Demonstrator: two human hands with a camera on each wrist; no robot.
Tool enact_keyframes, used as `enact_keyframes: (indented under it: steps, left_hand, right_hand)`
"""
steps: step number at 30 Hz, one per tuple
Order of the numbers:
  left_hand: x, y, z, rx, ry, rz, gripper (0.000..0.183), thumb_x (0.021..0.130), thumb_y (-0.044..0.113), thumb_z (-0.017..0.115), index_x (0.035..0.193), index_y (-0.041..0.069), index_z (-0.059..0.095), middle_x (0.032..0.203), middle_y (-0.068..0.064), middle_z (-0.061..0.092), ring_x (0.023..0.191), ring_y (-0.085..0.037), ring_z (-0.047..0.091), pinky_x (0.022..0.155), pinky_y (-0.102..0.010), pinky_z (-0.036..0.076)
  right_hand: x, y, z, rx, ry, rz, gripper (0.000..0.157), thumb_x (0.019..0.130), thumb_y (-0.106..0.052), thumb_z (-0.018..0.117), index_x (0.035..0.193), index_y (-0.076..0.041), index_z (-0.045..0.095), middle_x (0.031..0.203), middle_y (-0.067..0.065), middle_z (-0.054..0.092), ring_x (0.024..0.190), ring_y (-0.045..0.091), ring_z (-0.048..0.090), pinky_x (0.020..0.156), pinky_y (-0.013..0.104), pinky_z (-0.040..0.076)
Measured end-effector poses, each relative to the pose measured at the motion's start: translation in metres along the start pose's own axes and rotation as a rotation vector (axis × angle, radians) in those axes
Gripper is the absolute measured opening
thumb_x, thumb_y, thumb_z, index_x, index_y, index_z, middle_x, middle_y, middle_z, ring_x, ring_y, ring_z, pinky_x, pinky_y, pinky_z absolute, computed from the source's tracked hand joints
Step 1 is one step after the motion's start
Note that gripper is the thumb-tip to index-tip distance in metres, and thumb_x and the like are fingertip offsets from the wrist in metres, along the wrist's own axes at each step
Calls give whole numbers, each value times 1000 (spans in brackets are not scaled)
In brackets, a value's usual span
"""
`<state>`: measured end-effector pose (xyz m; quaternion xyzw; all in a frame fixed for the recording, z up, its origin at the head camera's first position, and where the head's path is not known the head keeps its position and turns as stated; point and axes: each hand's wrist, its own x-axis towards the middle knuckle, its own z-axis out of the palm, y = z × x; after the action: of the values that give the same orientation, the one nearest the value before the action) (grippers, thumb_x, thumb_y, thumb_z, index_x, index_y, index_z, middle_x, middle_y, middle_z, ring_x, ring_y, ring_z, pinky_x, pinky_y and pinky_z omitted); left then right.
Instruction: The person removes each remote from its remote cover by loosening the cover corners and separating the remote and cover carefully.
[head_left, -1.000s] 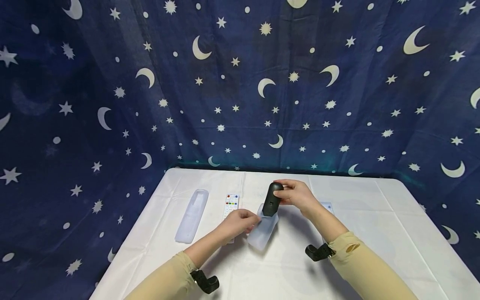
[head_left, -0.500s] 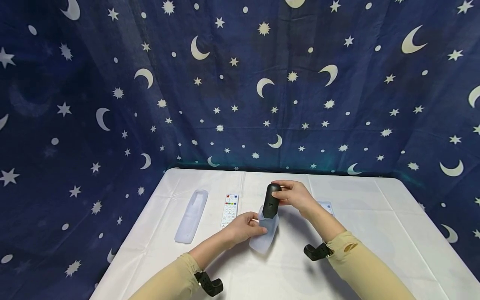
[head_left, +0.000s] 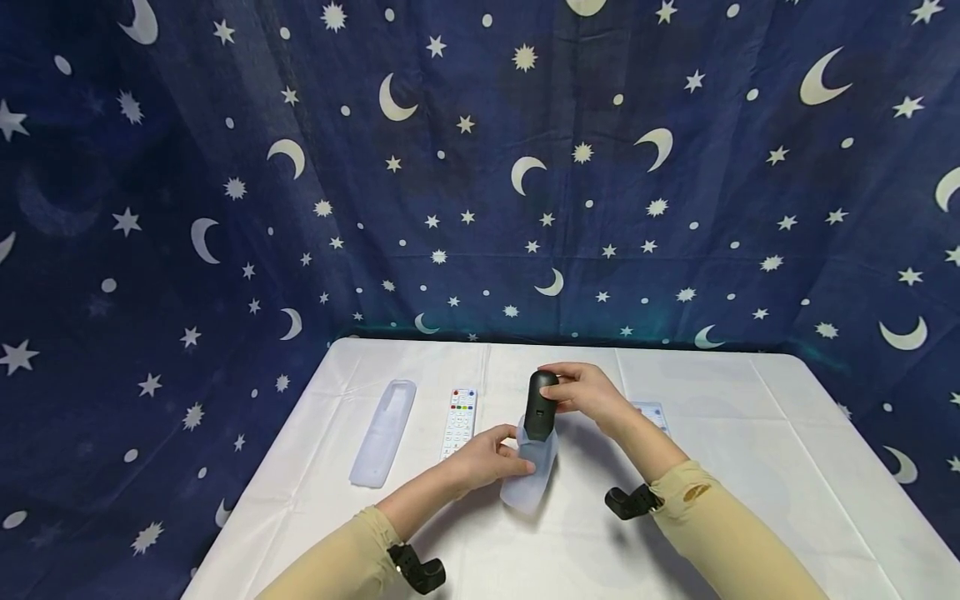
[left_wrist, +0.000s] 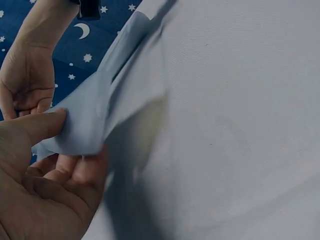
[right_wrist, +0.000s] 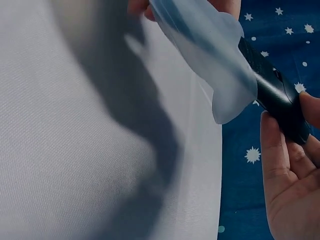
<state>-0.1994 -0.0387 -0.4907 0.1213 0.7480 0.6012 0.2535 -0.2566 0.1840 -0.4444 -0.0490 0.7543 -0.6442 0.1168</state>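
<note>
A black remote control [head_left: 540, 408] stands tilted, its lower end inside the mouth of a translucent silicone cover [head_left: 527, 493]. My right hand [head_left: 588, 392] pinches the remote near its top between thumb and fingers; in the right wrist view, the remote's dark body [right_wrist: 275, 95] slants out of the flared cover mouth [right_wrist: 232, 75]. With thumb on the front and fingers behind, my left hand [head_left: 487, 460] holds the cover from its left side. The left wrist view has the left thumb and fingers gripping the pale cover [left_wrist: 87, 120]; how deep the remote sits is hidden there.
A white remote [head_left: 459, 421] with coloured buttons lies left of the hands, its lower end behind the left hand. Farther left lies another translucent cover [head_left: 382, 433]. A pale blue-white item [head_left: 654, 414] is partly hidden by the right forearm. White cloth covers the table [head_left: 750, 467].
My left hand has shifted from the cover's upper edge to a grip lower on its side, uncovering more of the white remote. The black remote and right hand have moved slightly left and down.
</note>
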Motion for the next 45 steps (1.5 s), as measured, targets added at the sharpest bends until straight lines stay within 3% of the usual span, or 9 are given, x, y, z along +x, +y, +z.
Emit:
enact_keyframes:
  steps: [6, 11, 19, 34, 45]
  left_hand:
    - [6, 8, -4, 12, 43, -74, 22, 88, 18, 80, 104, 6, 69, 77, 1, 63, 71, -14, 54, 67, -30, 44]
    - [7, 6, -1, -92, 33, -119, 23, 90, 14, 78, 109, 7, 66, 82, 0, 67, 76, -13, 59, 67, -29, 50]
    - [7, -1, 6, -94, 10, -14, 30, 93, 9, 74, 119, 4, 60, 86, -2, 72, 79, -11, 62, 69, -27, 50]
    - [-2, -7, 11, -155, 12, 25, 45, 92, 6, 74, 133, 4, 56, 95, -11, 75, 84, -15, 68, 73, -29, 55]
    - [-8, -8, 11, -159, -36, 40, 55, 92, 0, 72, 140, 1, 48, 91, -10, 73, 83, -16, 68, 75, -30, 56]
  right_hand:
    - [-1, 0, 1, 16, -17, 1, 48, 92, -3, 71, 137, 7, 58, 126, 25, 64, 95, 22, 69, 82, 37, 60]
    - [-1, 2, 1, 17, -10, 11, 48, 92, -4, 73, 137, 6, 59, 127, 24, 64, 94, 23, 69, 82, 37, 60]
    - [-1, 0, -2, -7, 2, 17, 48, 92, -4, 73, 137, 6, 60, 129, 25, 63, 96, 24, 68, 82, 38, 60]
    - [3, 5, -3, 2, 13, 45, 48, 91, -4, 73, 135, 8, 60, 127, 24, 65, 95, 22, 69, 81, 38, 60]
    - [2, -1, -5, 10, 6, 18, 49, 92, -5, 72, 136, 10, 57, 122, 23, 67, 89, 18, 68, 80, 37, 60]
